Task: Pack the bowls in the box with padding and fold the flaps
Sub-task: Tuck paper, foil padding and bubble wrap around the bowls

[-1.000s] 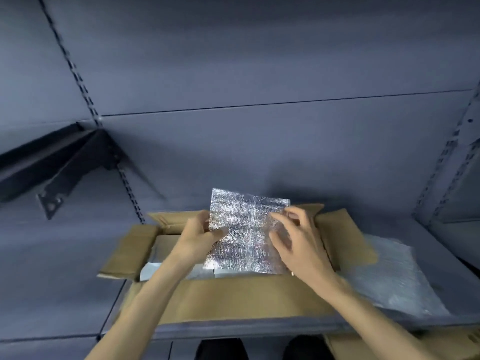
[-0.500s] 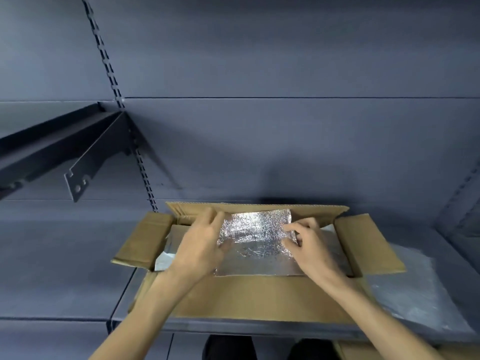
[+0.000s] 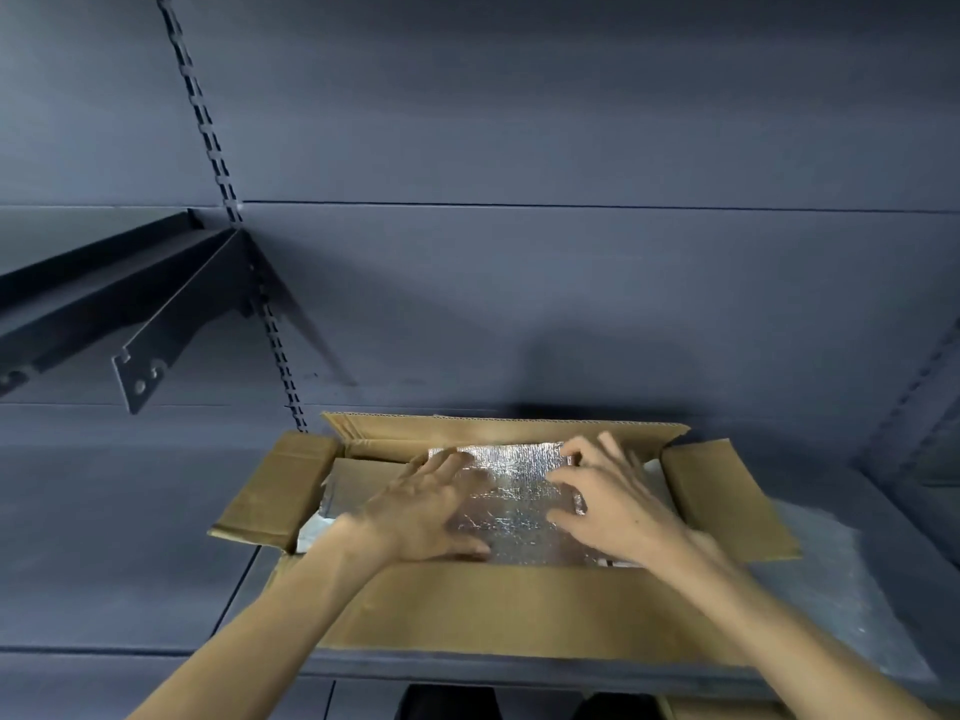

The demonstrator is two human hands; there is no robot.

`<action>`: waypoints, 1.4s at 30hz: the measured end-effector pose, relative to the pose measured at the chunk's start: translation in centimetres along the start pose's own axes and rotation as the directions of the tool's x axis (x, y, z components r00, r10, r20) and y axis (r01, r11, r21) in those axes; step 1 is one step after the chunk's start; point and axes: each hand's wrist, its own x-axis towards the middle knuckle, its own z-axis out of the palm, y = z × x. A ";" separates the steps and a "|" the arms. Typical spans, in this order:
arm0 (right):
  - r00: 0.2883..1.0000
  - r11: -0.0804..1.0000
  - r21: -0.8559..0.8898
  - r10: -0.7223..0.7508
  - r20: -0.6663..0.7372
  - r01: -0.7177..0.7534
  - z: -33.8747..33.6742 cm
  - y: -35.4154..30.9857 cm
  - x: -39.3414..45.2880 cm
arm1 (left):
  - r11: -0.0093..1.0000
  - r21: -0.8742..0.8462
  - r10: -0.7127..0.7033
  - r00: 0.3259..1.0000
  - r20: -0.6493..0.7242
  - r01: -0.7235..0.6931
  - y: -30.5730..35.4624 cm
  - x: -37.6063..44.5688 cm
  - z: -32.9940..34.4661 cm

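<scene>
An open cardboard box [image 3: 467, 610] stands on a dark shelf with all its flaps spread outward. A silver foil padding sheet [image 3: 514, 491] lies flat across the inside of the box. My left hand [image 3: 421, 511] presses on the sheet's left part with spread fingers. On the sheet's right part rests my right hand [image 3: 613, 506], fingers spread and slightly bent. No bowls show; the sheet and my hands cover the box's contents.
More clear bubble padding [image 3: 831, 589] lies on the shelf to the right of the box. A black shelf bracket [image 3: 171, 324] juts out at upper left. The slotted upright [image 3: 234, 210] runs down the grey back wall behind the box.
The foil sheet, held upright over the box a second ago, has been lowered and laid flat inside. Both hands went from holding its edges to pressing it down.
</scene>
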 end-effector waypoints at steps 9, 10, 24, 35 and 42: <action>0.857 0.973 -0.127 -0.106 0.504 0.195 -2.4 0.3 2.6 | 0.998 -0.043 0.053 0.992 0.118 -0.048 -1.5 1.2 0.4; 0.850 0.972 -0.128 -0.104 0.517 0.197 -2.3 0.3 2.8 | 0.996 -0.075 0.057 0.986 0.159 -0.045 -1.8 1.4 0.2; 0.813 0.971 -0.185 -0.015 0.583 0.150 0.6 0.5 4.8 | 1.000 -0.012 0.002 0.972 0.235 0.001 -0.9 2.5 -0.1; 0.842 0.985 -0.116 -0.049 0.538 0.131 1.2 2.1 4.3 | 0.999 -0.040 -0.006 0.970 0.245 0.017 -1.0 2.1 -0.7; 0.882 0.989 -0.102 -0.047 0.468 0.107 0.6 3.7 2.4 | 1.000 -0.002 -0.028 0.979 0.203 0.029 -1.0 1.1 -0.6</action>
